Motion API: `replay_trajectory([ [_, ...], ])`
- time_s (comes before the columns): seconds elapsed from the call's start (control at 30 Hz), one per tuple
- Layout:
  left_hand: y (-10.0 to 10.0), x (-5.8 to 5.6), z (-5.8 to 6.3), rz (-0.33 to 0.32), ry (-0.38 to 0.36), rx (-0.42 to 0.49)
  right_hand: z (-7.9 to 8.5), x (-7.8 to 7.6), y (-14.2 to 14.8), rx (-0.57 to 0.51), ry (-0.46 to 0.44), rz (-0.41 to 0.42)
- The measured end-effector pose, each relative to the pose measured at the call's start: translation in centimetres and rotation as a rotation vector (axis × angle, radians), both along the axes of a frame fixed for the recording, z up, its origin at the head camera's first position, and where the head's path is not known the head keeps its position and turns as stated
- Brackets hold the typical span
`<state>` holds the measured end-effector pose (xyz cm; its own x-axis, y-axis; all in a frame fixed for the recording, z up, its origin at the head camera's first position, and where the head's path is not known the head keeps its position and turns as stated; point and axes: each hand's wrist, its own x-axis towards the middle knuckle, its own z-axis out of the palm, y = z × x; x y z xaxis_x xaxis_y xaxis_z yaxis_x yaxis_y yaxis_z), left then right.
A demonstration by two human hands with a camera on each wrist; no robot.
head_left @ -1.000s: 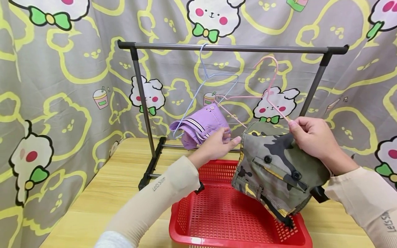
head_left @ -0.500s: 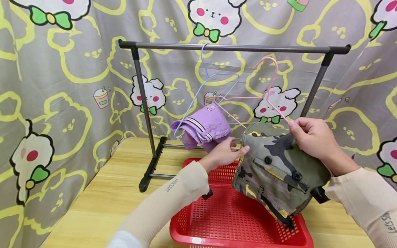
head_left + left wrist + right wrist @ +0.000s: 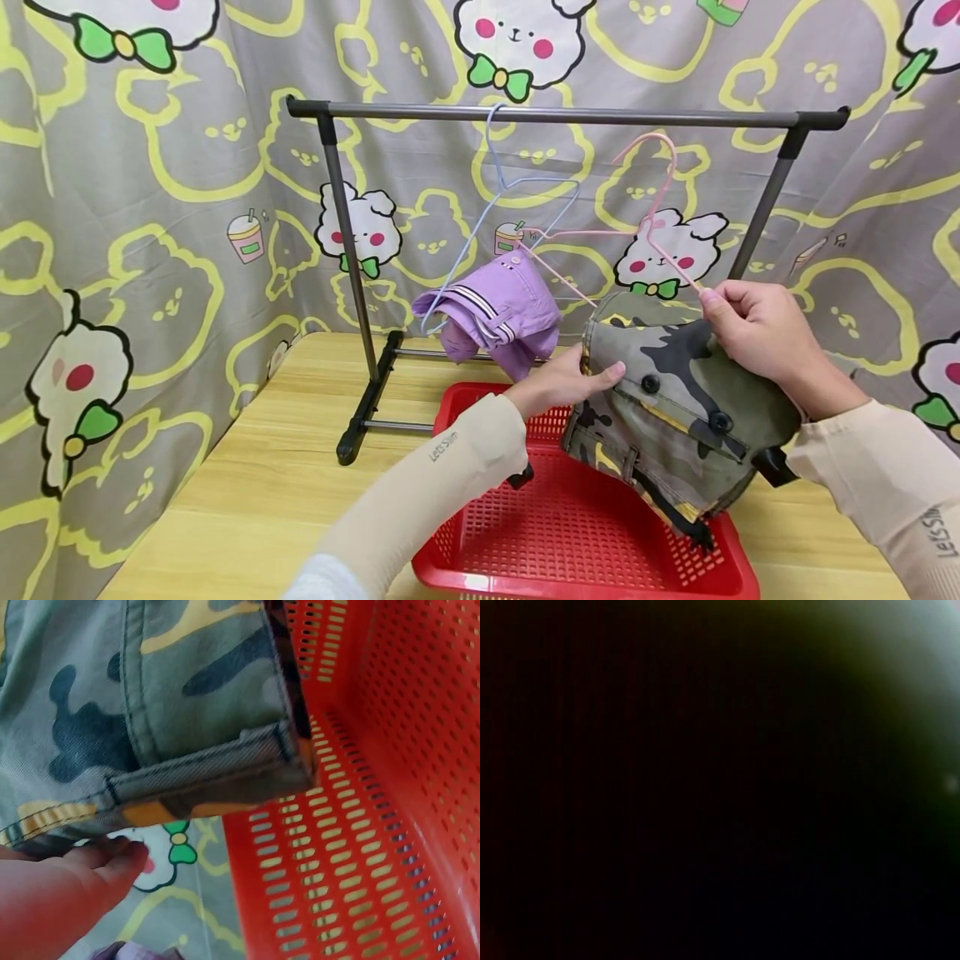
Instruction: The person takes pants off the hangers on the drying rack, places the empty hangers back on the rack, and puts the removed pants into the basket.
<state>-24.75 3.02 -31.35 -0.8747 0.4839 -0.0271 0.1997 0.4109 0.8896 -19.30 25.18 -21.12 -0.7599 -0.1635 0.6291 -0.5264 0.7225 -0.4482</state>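
Note:
My right hand (image 3: pixel 765 337) pinches the lower arm of a pink clothes hanger (image 3: pixel 660 200) at the top corner of folded camouflage pants (image 3: pixel 652 400). The pants hang tilted from the hanger, over a red plastic basket (image 3: pixel 555 533). At their left edge is my left hand (image 3: pixel 558 379), its thumb extended across the front and its fingers partly hidden behind the cloth. In the left wrist view, the fingers (image 3: pixel 112 859) lie just below the pants' edge (image 3: pixel 195 776). Purple pants (image 3: pixel 495 304) hang on a blue hanger (image 3: pixel 487 200). The right wrist view is almost wholly dark.
A grey metal rack (image 3: pixel 570 115) with black joints stands on the wooden table (image 3: pixel 247 467), the blue hanger hooked over its bar. The pink hanger's hook is below the bar, off it. A patterned curtain (image 3: pixel 172 333) surrounds the back and left side.
My left hand has moved right and slightly down, from beside the purple pants to the left edge of the camouflage pants. My right hand and the pink hanger have hardly moved.

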Motion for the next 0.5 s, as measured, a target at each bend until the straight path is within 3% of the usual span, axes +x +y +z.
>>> replay_trajectory([
  [0.23, 0.7, 0.0, -0.7, 0.021, 0.013, 0.058, 0.1, 0.0, 0.2, -0.002, -0.016, 0.024],
  [0.5, 0.9, -0.6, -1.9, -0.091, -0.050, 0.220, 0.0, 0.0, 0.6, 0.015, 0.003, 0.009],
])
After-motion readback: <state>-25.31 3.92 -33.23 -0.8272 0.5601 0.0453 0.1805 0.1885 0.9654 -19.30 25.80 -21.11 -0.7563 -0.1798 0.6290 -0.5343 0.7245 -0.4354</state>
